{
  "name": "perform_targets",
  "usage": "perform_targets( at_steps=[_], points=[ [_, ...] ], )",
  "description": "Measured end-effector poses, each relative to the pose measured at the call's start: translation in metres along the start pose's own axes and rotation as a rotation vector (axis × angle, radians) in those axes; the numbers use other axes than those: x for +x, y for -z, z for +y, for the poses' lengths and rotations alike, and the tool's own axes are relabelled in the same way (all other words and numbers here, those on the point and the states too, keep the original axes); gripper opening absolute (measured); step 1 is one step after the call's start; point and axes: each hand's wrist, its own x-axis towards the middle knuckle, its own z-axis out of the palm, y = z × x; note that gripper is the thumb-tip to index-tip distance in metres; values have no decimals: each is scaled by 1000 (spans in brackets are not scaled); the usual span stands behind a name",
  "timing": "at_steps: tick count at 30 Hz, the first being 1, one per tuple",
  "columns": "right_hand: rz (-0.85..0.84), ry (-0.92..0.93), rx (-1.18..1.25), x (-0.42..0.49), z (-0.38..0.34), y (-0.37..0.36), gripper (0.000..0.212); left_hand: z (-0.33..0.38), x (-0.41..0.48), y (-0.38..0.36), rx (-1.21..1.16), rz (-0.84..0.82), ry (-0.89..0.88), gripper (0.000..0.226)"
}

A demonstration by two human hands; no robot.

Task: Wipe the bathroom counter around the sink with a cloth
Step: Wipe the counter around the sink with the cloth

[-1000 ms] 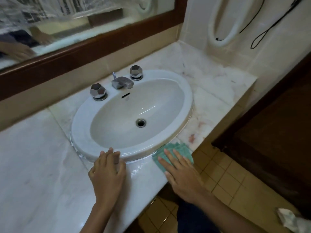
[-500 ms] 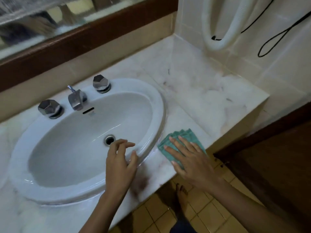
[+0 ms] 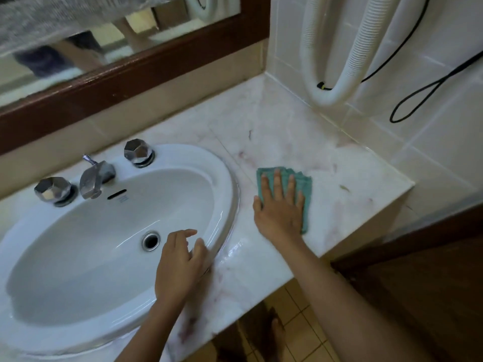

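The cloth (image 3: 300, 186) is a teal-green rag, folded into a few layers with the edges fanned out a bit, lying flat on the marble bench (image 3: 347, 184) just right of the sink (image 3: 222, 173), about midway between the front edge and the back wall. The right hand (image 3: 281, 210) is pressed down flat on it, fingers spread and straight, so that grip is splayed rather than clamped. The left hand (image 3: 180, 265) rests on the sink's front-right rim, fingers loosely curled and apart, holding nothing. The bench shows pinkish stains and a wet shine near the front edge beside the sink.
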Motion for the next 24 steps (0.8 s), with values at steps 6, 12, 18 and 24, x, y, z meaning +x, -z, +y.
perform_targets(
  at_steps=[6, 12, 18, 24],
  points=[
    [-27, 328, -54, -106, 22, -32, 60, -17, -8, 0, 6, 27, 50, 24],
    [-53, 185, -93, -72, 78, -10, 55, -22, -3, 3, -66, 3, 64, 26],
    [-50, -41, -87, 27, 64, 12, 54, -1, 13, 1, -152, 83, 80, 29],
    [-20, 350, -45, 17, 4, -10, 58, 55, 66, -31, -147, 227, 38, 30]
  ],
)
